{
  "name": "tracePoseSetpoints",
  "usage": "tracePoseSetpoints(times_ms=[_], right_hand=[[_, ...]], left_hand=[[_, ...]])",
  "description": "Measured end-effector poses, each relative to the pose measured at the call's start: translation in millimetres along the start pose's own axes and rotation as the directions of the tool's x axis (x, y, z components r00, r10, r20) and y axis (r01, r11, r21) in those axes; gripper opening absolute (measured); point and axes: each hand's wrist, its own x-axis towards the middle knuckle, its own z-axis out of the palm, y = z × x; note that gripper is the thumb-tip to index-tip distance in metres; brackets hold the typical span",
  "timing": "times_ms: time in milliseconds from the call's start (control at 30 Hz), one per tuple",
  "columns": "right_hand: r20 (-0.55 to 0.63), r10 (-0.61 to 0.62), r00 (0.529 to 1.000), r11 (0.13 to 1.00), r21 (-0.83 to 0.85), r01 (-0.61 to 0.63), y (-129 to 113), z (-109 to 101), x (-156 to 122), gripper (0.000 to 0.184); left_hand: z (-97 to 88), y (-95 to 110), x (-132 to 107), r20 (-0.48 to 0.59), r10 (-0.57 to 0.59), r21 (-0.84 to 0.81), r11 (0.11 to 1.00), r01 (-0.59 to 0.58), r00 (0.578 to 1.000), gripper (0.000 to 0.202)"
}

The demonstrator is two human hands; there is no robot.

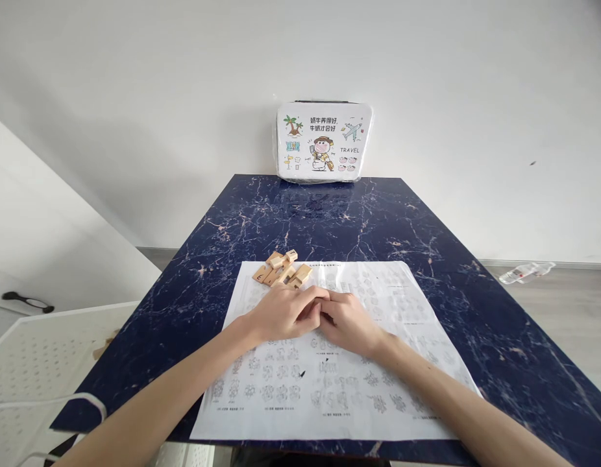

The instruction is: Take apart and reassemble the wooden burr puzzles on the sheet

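My left hand (pixel 284 311) and my right hand (pixel 352 324) meet over the printed sheet (pixel 276 408), their curled fingers pressed against each other. Whatever the fingers hold, if anything, is hidden between them. Just beyond my left hand lies a small heap of wooden puzzle pieces (pixel 276 263), light brown notched blocks, some marked with dark characters. The heap rests on the sheet's upper left edge and partly on the table. Rows of small line drawings and captions cover the paper, and a few small black specks lie on it below my hands.
The dark blue marble-patterned table (pixel 320 227) runs back to a white wall. A white case with cartoon prints (pixel 324 143) leans upright there. At left stands a perforated white surface (pixel 47 350) with a white cable (pixel 47 400). A clear plastic object (pixel 527 272) shows beyond the right edge.
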Motion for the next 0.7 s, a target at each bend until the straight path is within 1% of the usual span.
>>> tracePoseSetpoints(times_ms=[700], right_hand=[[0.002, 0.005, 1.000, 1.000, 0.000, -0.005, -0.4, -0.6, 0.6, 0.027]], left_hand=[[0.6, -0.4, -0.8, 0.002, -0.001, 0.020, 1.000, 0.001, 1.000, 0.023]])
